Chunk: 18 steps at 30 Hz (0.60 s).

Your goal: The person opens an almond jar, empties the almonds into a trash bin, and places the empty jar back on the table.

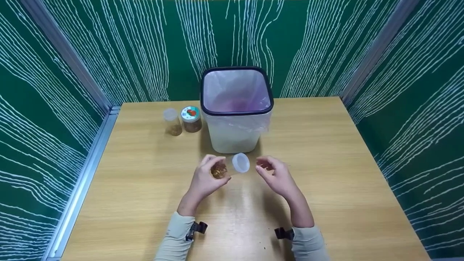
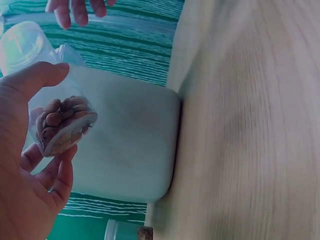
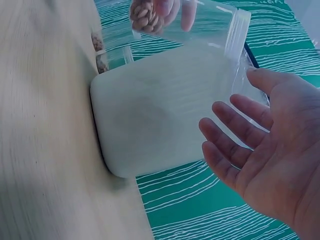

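My left hand (image 1: pixel 206 178) grips a clear plastic jar (image 2: pixel 77 85) round its lower part, tilted on its side. Almonds (image 2: pixel 62 117) lie gathered toward the jar's bottom. A translucent whitish lid (image 1: pixel 241 163) is on the end that points right, toward my other hand. Just beyond that lid, apart from it, my right hand (image 1: pixel 277 175) holds nothing. Its fingers (image 3: pixel 237 122) are loosely bent and spread in the right wrist view. Both hands are over the table, in front of the white bin (image 1: pixel 233 136).
The bin has a dark rim (image 1: pixel 237 114) and a thin translucent liner (image 1: pixel 232 85). Left of it stand a clear jar with a pale lid (image 1: pixel 171 114) and a shorter jar with a printed lid (image 1: pixel 190 114). Green walls (image 1: pixel 290 47) with white lines enclose the wooden table (image 1: pixel 137 181).
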Tool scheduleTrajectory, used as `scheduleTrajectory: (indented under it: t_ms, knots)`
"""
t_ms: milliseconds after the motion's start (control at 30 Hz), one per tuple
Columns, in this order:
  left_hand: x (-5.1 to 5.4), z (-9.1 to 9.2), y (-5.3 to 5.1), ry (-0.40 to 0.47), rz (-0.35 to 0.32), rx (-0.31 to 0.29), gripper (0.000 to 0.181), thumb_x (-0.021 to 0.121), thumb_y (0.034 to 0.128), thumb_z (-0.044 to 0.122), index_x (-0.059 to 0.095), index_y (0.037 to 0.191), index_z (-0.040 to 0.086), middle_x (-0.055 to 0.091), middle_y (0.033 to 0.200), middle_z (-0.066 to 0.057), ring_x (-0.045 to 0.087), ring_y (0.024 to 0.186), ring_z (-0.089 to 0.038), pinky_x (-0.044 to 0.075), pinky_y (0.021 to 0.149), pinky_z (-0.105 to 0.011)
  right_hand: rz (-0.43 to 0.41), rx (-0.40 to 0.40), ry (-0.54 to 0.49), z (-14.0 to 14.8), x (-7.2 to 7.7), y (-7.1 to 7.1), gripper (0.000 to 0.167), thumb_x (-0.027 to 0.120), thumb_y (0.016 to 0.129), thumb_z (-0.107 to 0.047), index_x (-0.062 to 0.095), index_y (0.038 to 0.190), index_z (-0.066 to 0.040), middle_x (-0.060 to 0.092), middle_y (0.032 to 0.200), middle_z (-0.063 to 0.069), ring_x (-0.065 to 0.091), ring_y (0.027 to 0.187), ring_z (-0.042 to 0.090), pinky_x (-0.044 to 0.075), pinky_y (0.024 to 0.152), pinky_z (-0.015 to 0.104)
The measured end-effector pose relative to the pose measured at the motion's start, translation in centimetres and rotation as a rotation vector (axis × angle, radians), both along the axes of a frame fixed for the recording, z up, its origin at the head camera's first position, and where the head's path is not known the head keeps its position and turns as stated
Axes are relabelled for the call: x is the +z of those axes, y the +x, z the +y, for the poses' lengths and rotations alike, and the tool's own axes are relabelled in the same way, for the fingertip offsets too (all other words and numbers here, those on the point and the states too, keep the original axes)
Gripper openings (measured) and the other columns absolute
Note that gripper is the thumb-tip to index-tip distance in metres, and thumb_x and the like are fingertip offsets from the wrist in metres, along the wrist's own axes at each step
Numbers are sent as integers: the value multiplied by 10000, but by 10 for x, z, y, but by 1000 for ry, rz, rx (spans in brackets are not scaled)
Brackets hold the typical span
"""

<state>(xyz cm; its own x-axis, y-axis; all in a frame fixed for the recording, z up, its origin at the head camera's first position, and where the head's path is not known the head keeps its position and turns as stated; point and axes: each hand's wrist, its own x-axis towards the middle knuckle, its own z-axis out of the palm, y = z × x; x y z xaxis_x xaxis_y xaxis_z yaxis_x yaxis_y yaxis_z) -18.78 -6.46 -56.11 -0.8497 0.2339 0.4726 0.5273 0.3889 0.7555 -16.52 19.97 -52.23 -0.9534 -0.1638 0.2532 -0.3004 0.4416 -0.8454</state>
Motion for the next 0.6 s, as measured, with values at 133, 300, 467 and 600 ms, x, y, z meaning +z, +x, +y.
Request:
scheduleTrajectory:
  t_ms: [133, 300, 467, 600]
  knots:
    - [3, 5, -3, -36, -1, -5, 590, 899, 643, 220, 663, 1183, 197, 543, 1075, 50, 569, 954, -115, 503, 847, -298, 27, 37, 2, -3, 3, -1, 337, 744, 872, -225, 655, 1160, -74, 672, 1017, 13, 632, 931, 225, 501, 783, 443]
    - [3, 9, -3, -63, -10, -16, 605, 903, 639, 202, 663, 1193, 216, 528, 1086, 50, 570, 955, -124, 512, 842, -301, 38, 54, 45, -8, 2, 0, 438, 795, 815, -274, 634, 1178, -88, 657, 991, -13, 619, 909, 244, 493, 786, 431]
    - [1, 12, 0, -80, -6, -22, 607, 903, 637, 204, 666, 1196, 219, 526, 1087, 42, 569, 948, -130, 515, 827, -304, 24, 56, 63, -12, -1, 2, 485, 810, 791, -317, 625, 1187, -106, 652, 932, -14, 604, 854, 192, 496, 764, 410]
    - [1, 15, 2, -99, 10, -23, 602, 898, 650, 227, 664, 1205, 222, 524, 1095, 44, 568, 945, -128, 516, 820, -306, 37, 51, 66, -14, -2, 2, 481, 813, 785, -311, 636, 1167, -79, 647, 902, -12, 606, 825, 202, 502, 734, 423]
